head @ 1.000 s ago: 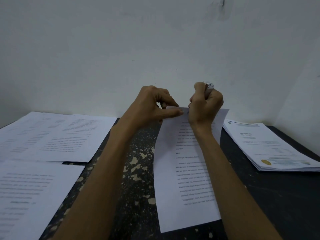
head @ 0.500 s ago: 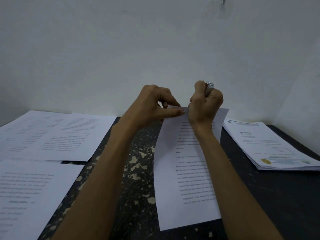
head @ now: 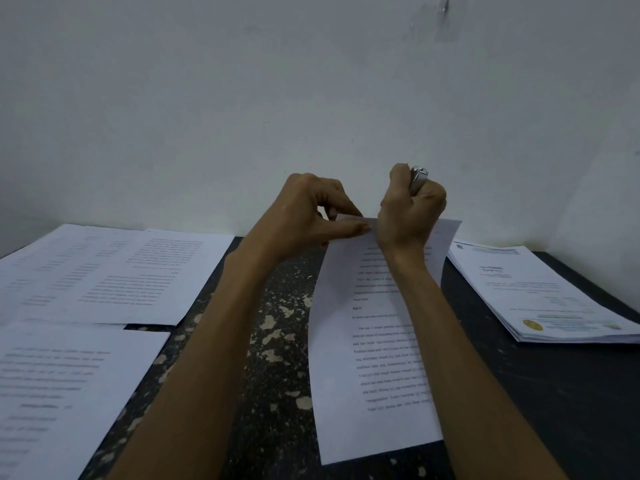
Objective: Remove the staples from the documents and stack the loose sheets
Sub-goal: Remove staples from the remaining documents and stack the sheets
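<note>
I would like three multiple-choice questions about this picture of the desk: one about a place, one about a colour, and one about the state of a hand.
1. Where does the thick stack of white printed papers lie on the dark worn table?
A. to the right of both arms
B. between the arms
C. under the left forearm

2. What colour is the small metal tool gripped in the right hand?
A. red
B. silver
C. green

3. What is the left hand doing?
A. lying flat on the table
B. hanging off the table edge
C. pinching the top edge of the white printed document

Answers:
1 A, because the stack lies beyond the right forearm, near the wall corner.
2 B, because its end shines silver above the closed hand.
3 C, because the paper's top edge sits in its pinch.
</note>
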